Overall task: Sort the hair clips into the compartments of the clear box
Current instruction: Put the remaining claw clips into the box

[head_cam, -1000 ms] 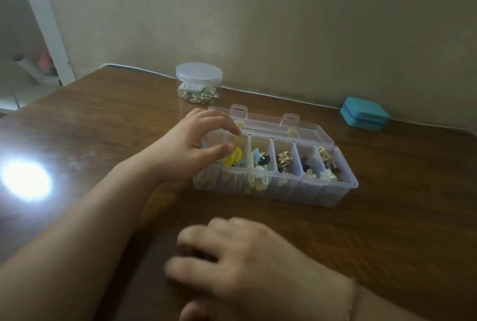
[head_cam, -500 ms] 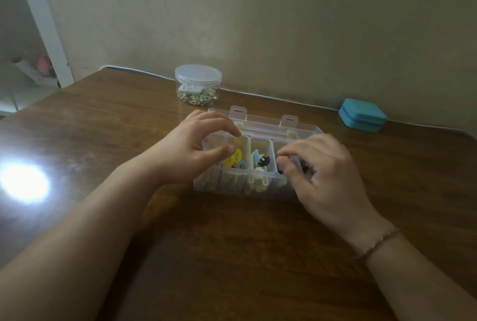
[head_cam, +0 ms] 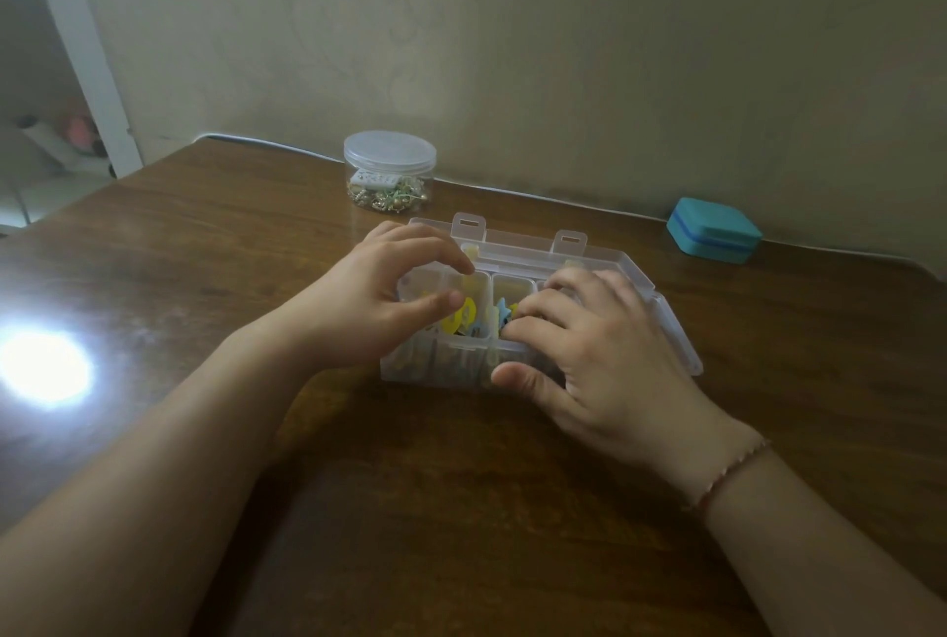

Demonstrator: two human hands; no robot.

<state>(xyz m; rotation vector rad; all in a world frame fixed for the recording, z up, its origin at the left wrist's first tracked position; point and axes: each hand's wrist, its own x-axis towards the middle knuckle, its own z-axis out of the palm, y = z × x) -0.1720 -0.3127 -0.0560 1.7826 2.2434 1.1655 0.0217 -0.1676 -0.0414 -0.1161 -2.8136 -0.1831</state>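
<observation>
The clear box [head_cam: 435, 366] stands on the brown table [head_cam: 461, 508] with its lid [head_cam: 517, 252] open behind it. Several small hair clips lie in its compartments, among them a yellow clip [head_cam: 464, 314] and a blue clip [head_cam: 502, 307]. My left hand [head_cam: 369, 308] grips the box's left end, fingers curled over the far rim and thumb near the yellow clip. My right hand [head_cam: 604, 354] covers the right half. Its fingers bend down into the middle compartment by the blue clip and its thumb presses the front wall. Whether a clip sits under those fingers is hidden.
A round clear jar [head_cam: 389, 173] with small trinkets and a lid stands behind the box near the wall. A teal case [head_cam: 715, 232] sits at the back right. A bright glare spot [head_cam: 43, 367] lies on the table at the left. A white shelf frame [head_cam: 87, 47] rises at the far left.
My right hand came up from the table's front edge to the box, then shifted left over the middle compartments, its thumb dropping to the front wall. My left hand stayed put.
</observation>
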